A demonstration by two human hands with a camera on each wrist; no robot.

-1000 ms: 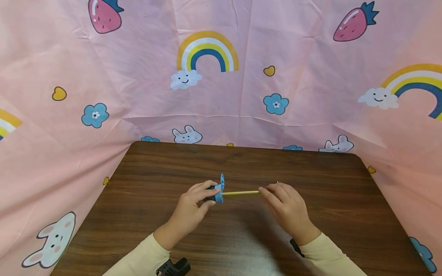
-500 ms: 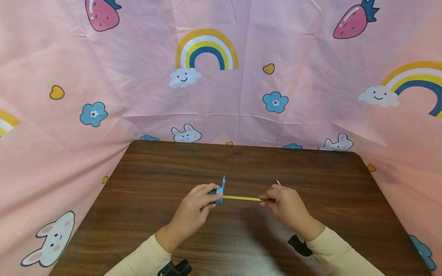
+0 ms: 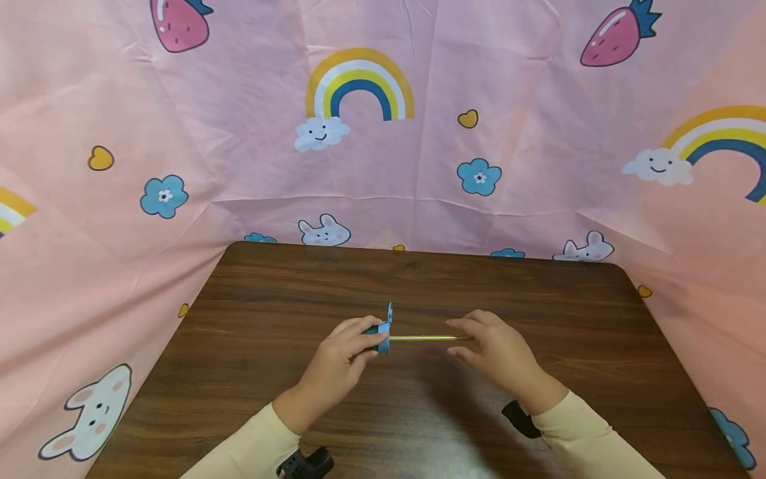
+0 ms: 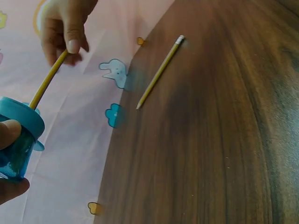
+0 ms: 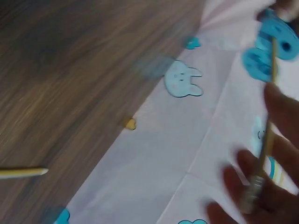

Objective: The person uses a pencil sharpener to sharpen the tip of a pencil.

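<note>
My left hand (image 3: 332,362) grips a blue pencil sharpener (image 3: 384,339) with a see-through body, its round flap lid standing open. A yellow pencil (image 3: 421,338) sticks out of the sharpener sideways toward the right. Around the pencil's rear end, my right hand (image 3: 503,356) has its thumb and fingers spread apart in the head view. In the right wrist view the white-tipped eraser end of that pencil lies across the blurred fingers (image 5: 280,114). The sharpener's body (image 4: 18,156) shows in the left wrist view between the left fingers.
A second yellow pencil (image 4: 160,73) lies on the dark wooden table (image 3: 287,279) near its far edge; in the head view the right hand hides it. A pink patterned cloth (image 3: 383,173) hangs behind and beside the table.
My right fingers pinched the pencil half a second ago and have since spread apart. The pencil has turned between the views and now points level. The left hand keeps its grip on the sharpener.
</note>
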